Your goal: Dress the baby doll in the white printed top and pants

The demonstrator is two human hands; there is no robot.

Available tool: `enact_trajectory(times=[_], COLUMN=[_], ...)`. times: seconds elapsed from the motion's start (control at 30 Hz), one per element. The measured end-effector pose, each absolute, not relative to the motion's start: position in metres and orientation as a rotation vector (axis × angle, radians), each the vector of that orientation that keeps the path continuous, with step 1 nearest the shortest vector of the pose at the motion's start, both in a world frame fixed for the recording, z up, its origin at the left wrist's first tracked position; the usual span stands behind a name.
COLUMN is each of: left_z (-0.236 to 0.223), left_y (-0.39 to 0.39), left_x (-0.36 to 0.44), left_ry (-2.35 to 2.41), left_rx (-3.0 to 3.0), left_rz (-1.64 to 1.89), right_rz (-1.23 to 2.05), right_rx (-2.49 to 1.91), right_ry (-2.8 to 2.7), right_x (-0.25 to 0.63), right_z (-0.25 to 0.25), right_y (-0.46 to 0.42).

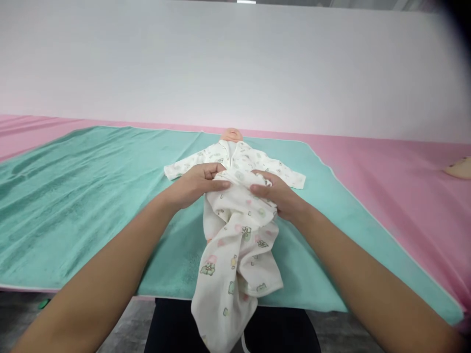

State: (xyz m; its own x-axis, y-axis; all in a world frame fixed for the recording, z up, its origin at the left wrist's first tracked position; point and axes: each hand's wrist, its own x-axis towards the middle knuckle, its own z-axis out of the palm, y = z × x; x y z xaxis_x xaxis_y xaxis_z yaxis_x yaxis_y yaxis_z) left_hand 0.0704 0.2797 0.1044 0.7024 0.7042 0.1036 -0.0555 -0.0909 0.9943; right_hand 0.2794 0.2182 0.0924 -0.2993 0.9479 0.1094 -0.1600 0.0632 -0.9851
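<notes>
Baby pants (pixel 243 230) hung between both hands, left (pixel 204 184) and right (pixel 274 191) pinching the waistband; doll (pixel 232 135) lay beyond.

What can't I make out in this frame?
All in the head view:
- Legs of the peach-coloured doll: mostly hidden by the bunched white bear-print cloth.
- Some fingertips of the left hand and right hand: tucked behind that cloth.
- Rounded beige object: cut off by the right edge.
- Small green object on the grey floor: too small to identify.
</notes>
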Motion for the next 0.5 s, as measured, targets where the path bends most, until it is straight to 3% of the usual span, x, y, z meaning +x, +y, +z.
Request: enact_trajectory(times=[0.13, 0.37, 0.5], left_z=[0.098, 0.107, 0.099], left_y=[0.278, 0.269, 0.268], left_x=[0.076, 0.074, 0.08], left_ry=[0.412, 0.535, 0.478], left_rx=[1.399, 1.758, 1.504], left_rz=[0.831, 0.351, 0.639], right_rz=[1.376, 1.336, 1.435], right_rx=[-1.038, -0.888, -0.892], right_ry=[-1.555, -1.208, -1.411], right_x=[0.274, 0.262, 0.265], right_z=[0.094, 0.09, 0.092], right_y=[0.213, 0.215, 0.215])
